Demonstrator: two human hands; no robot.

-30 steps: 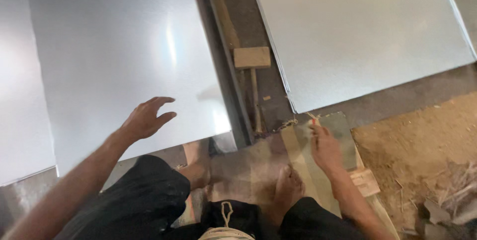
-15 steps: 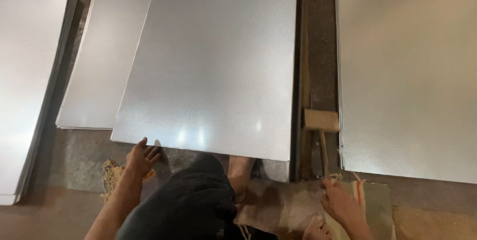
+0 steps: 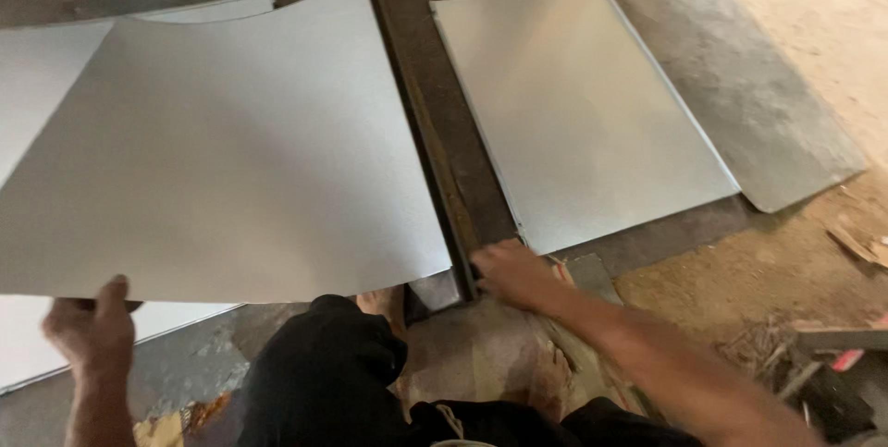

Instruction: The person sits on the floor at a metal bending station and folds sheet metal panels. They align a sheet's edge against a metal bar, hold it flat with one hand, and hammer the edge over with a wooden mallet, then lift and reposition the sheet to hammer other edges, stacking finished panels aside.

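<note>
A large grey metal sheet [image 3: 231,160] is lifted off the floor and bowed upward. My left hand [image 3: 92,327] grips its near left edge, thumb on top. My right hand [image 3: 509,271] rests at the sheet's near right corner, beside the dark iron rail [image 3: 425,133] that runs away from me; whether it grips anything I cannot tell. A second flat metal sheet [image 3: 583,114] lies on the floor to the right of the rail. My knee in black trousers [image 3: 324,364] is below the lifted sheet.
More metal sheets [image 3: 28,68] lie under and left of the lifted one. A grey mat [image 3: 740,86] lies under the right sheet. Sandy ground [image 3: 805,3] is at far right, with wood scraps and debris [image 3: 832,355] at lower right.
The left hand has taken hold of the big sheet's near edge and raised it so it bows. The right hand moved up to the rail. The view has swung to the right.
</note>
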